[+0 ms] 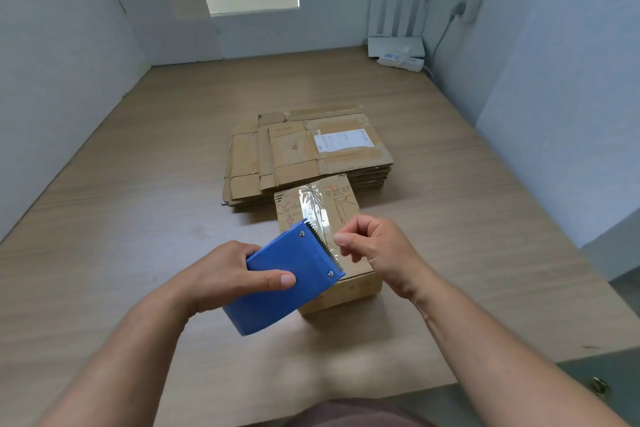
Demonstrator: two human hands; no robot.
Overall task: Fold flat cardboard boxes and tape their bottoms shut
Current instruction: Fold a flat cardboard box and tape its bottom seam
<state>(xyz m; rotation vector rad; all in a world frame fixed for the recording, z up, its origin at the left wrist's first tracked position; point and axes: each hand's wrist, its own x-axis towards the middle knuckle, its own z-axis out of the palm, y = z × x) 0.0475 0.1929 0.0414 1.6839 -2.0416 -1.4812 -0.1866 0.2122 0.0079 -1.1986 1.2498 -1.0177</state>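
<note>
Centre frame: left hand (239,276) grips the blue tape dispenser (287,288); right hand (375,250) pinches the clear tape (313,206) above the folded box (346,206) on the counter (138,218). Slack tape may wrinkle or miss the seam if tension drops.

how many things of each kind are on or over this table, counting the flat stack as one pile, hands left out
blue tape dispenser: 1
clear tape strip: 1
folded cardboard box: 1
stack of flat cardboard boxes: 1
white router: 1
white power strip: 1
total: 6
</note>
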